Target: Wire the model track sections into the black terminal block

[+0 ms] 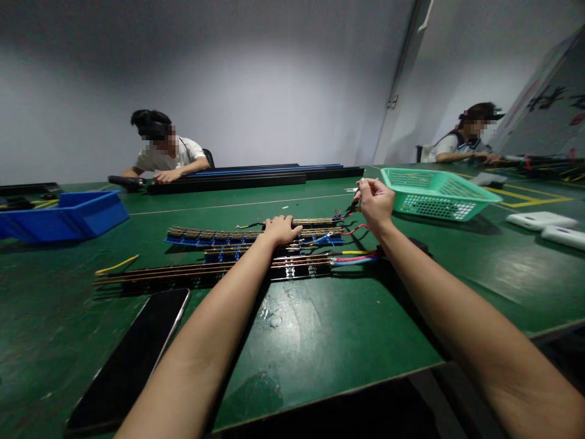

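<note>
My left hand point(281, 230) lies flat with fingers spread across several long copper-coloured bars point(208, 235) set in blue holders. At the bars' right end, my right hand point(375, 198) is raised and closed in a pinch on dark wires point(351, 209); their ends are too small to make out. A red wire point(356, 230) curves below that hand. Nearer to me lies a longer set of bars point(159, 272) on a black base, with yellow, red and blue cables point(356, 258) at its right end, partly hidden behind my right forearm.
A black phone point(132, 360) lies at front left. A blue bin point(77, 216) stands at left, a green basket point(439, 195) at right, beside white devices point(543, 221). Long black profiles point(256, 178) lie across the table near one person point(169, 152); another person point(470, 143) sits far right.
</note>
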`<move>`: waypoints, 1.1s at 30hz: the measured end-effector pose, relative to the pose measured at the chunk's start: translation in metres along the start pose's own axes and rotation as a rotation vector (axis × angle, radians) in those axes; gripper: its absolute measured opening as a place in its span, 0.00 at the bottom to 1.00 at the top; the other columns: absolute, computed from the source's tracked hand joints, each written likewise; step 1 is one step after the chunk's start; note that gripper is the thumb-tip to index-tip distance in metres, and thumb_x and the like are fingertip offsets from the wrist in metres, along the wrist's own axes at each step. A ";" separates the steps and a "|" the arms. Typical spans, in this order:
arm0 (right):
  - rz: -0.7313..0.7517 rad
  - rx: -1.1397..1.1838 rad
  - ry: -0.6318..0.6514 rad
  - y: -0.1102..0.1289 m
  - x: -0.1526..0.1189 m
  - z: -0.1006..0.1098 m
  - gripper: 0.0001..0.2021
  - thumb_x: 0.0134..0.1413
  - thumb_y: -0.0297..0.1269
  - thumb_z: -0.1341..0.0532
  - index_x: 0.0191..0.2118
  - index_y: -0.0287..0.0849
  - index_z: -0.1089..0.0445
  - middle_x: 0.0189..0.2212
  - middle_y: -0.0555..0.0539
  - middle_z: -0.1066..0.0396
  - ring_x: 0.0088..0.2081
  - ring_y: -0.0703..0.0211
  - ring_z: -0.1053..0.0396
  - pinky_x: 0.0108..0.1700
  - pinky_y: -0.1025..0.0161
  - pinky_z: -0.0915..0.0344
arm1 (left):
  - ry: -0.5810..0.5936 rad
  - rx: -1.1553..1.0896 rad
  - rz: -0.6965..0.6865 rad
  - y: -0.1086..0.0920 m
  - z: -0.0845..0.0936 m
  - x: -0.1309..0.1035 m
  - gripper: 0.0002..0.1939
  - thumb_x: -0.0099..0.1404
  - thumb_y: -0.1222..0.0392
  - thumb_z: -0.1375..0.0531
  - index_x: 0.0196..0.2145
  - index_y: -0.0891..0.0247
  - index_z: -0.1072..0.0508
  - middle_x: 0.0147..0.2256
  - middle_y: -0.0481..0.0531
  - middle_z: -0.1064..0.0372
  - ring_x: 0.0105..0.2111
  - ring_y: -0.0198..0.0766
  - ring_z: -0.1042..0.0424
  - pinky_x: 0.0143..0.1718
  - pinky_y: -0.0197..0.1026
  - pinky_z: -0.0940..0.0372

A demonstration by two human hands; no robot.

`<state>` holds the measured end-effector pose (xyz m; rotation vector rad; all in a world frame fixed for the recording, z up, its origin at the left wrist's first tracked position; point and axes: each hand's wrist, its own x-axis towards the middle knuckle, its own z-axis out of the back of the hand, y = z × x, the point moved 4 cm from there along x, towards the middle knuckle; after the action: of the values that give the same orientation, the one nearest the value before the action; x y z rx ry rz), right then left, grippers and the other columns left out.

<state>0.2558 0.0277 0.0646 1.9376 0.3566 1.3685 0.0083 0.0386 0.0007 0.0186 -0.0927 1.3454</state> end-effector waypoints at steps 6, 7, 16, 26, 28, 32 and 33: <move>0.014 -0.086 -0.017 -0.006 -0.002 0.007 0.18 0.55 0.53 0.40 0.31 0.40 0.30 0.17 0.53 0.36 0.18 0.66 0.39 0.22 0.67 0.42 | 0.004 -0.005 -0.001 0.000 0.001 -0.001 0.32 0.71 0.38 0.56 0.59 0.63 0.35 0.58 0.65 0.36 0.58 0.56 0.38 0.57 0.58 0.45; 0.022 -0.128 0.022 -0.008 -0.002 0.007 0.20 0.57 0.55 0.42 0.32 0.41 0.31 0.17 0.53 0.36 0.17 0.66 0.40 0.21 0.67 0.43 | 0.005 -0.006 0.000 0.000 0.001 -0.001 0.32 0.71 0.38 0.56 0.59 0.63 0.35 0.59 0.65 0.36 0.58 0.56 0.38 0.57 0.58 0.45; 0.174 -0.362 0.691 -0.004 -0.047 -0.029 0.20 0.45 0.49 0.32 0.15 0.42 0.33 0.11 0.55 0.42 0.17 0.69 0.48 0.23 0.66 0.51 | 0.020 0.003 0.011 -0.001 0.001 -0.001 0.32 0.70 0.37 0.57 0.60 0.61 0.37 0.60 0.63 0.38 0.59 0.55 0.40 0.58 0.58 0.47; 0.038 -0.164 0.148 0.027 -0.016 0.000 0.16 0.60 0.47 0.43 0.31 0.40 0.29 0.17 0.55 0.38 0.18 0.67 0.43 0.22 0.68 0.45 | 0.002 -0.006 -0.001 0.001 -0.002 0.003 0.32 0.70 0.37 0.56 0.60 0.60 0.36 0.59 0.63 0.36 0.58 0.55 0.38 0.57 0.58 0.46; -0.066 0.015 0.021 0.048 -0.017 0.013 0.14 0.58 0.46 0.41 0.29 0.41 0.30 0.15 0.57 0.42 0.15 0.70 0.49 0.17 0.69 0.50 | -0.002 -0.010 0.003 0.002 -0.003 0.003 0.32 0.70 0.37 0.56 0.59 0.60 0.36 0.58 0.63 0.36 0.58 0.55 0.38 0.57 0.57 0.46; -0.113 0.167 -0.030 0.103 -0.060 0.037 0.12 0.57 0.44 0.38 0.28 0.42 0.29 0.15 0.56 0.43 0.14 0.69 0.50 0.14 0.69 0.54 | 0.004 -0.009 0.016 0.002 -0.003 0.003 0.32 0.70 0.37 0.56 0.59 0.60 0.36 0.58 0.63 0.36 0.58 0.55 0.38 0.57 0.57 0.47; -0.119 0.174 -0.035 0.114 -0.076 0.044 0.11 0.57 0.44 0.37 0.29 0.42 0.27 0.15 0.56 0.44 0.14 0.69 0.50 0.14 0.69 0.54 | 0.007 -0.007 0.017 0.001 -0.003 0.003 0.32 0.70 0.37 0.56 0.59 0.60 0.36 0.59 0.63 0.36 0.58 0.55 0.38 0.57 0.57 0.47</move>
<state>0.2448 -0.1149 0.0827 2.0426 0.5820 1.2606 0.0078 0.0417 -0.0022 0.0072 -0.0921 1.3618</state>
